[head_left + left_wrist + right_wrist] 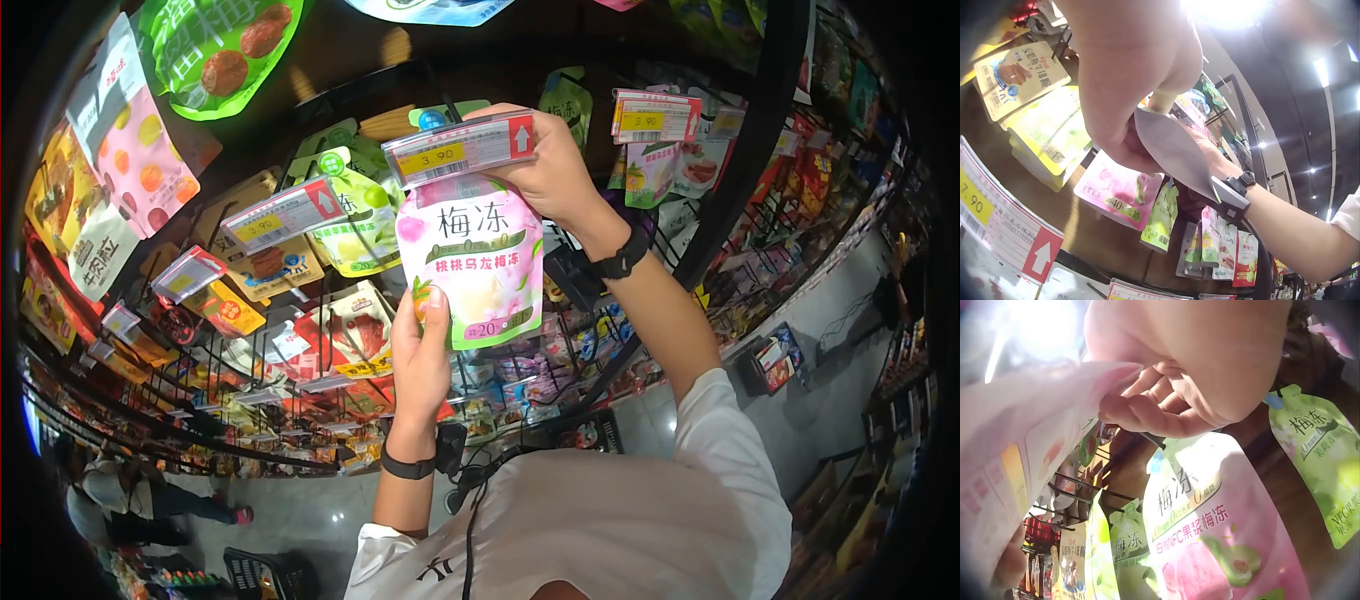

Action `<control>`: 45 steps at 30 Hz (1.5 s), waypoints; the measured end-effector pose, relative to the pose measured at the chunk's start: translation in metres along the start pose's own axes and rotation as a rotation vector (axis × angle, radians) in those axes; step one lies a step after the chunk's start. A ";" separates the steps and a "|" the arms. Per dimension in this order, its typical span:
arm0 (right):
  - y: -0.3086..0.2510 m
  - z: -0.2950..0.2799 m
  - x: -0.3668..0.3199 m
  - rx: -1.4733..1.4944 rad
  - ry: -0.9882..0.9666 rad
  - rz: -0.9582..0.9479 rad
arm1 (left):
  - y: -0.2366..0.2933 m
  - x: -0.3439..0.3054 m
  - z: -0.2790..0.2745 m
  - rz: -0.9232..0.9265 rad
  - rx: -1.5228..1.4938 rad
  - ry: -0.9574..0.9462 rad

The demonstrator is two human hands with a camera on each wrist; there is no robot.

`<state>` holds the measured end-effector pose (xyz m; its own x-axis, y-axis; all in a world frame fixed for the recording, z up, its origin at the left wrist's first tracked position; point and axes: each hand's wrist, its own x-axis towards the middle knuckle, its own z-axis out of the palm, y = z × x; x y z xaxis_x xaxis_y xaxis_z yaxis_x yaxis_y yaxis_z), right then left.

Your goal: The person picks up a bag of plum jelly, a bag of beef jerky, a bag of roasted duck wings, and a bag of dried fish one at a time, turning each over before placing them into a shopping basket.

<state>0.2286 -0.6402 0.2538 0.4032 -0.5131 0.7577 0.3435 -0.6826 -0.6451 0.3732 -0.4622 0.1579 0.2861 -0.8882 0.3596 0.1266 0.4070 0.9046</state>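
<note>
A pink and white plum jelly pouch faces the head camera, upright and in front of the shelf rack. My left hand grips its lower left side, with the thumb across the front. At the pouch's upper right, my right hand is partly hidden behind a price tag. From the right wrist, that hand's curled fingers pinch the pouch's top corner. The left wrist view shows the pale back of the pouch beside the left palm. A hanging pink pouch is close below the right hand.
Green jelly pouches hang just left of the held one, behind another price tag. A large green bag hangs above. Black rack bars stand at the right. People and a black basket are at lower left.
</note>
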 end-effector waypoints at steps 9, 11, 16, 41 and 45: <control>-0.014 0.011 -0.002 -0.064 0.105 -0.070 | -0.001 -0.002 -0.007 0.081 0.053 -0.030; -0.012 0.012 -0.003 -0.097 0.112 -0.085 | -0.001 -0.003 -0.006 0.082 0.045 -0.026; -0.011 0.011 -0.007 -0.078 0.124 -0.091 | 0.004 -0.006 -0.007 0.075 0.105 -0.019; -0.004 -0.003 0.000 -0.047 0.065 -0.040 | -0.005 0.020 -0.013 0.143 0.118 -0.001; 0.007 -0.006 0.000 0.139 0.011 0.033 | -0.003 0.023 -0.011 0.131 0.058 -0.017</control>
<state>0.2259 -0.6482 0.2503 0.4073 -0.5404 0.7363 0.4443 -0.5871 -0.6767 0.3896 -0.4818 0.1606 0.2800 -0.8322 0.4786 0.0337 0.5067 0.8615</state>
